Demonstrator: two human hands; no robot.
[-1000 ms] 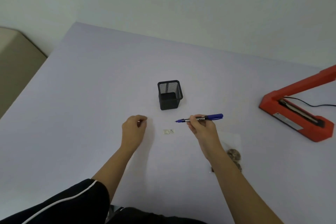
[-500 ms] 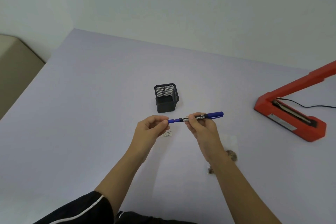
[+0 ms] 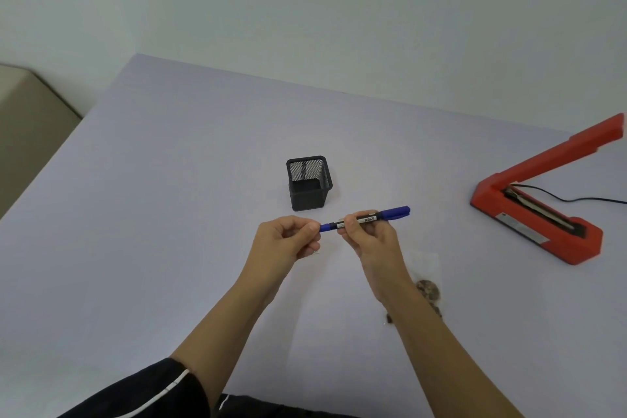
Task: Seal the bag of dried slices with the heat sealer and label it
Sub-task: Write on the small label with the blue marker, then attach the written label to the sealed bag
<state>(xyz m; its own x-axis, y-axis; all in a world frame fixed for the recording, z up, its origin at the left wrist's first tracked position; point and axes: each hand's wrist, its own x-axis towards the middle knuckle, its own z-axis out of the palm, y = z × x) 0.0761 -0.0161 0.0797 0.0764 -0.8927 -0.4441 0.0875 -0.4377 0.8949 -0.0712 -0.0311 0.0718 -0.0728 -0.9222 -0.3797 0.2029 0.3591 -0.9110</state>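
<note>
The left hand hides almost all of the small white paper label. The right forearm covers part of the clear plastic bag of dried slices. Print on the blue marker pen is too small to read.

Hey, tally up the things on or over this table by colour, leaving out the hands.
Blue: 1, the marker
Black: 1, the mesh pen holder
Red: 1, the heat sealer
Clear: 1, the bag of dried slices
White: 1, the label, mostly hidden behind the left hand
Total: 5
</note>
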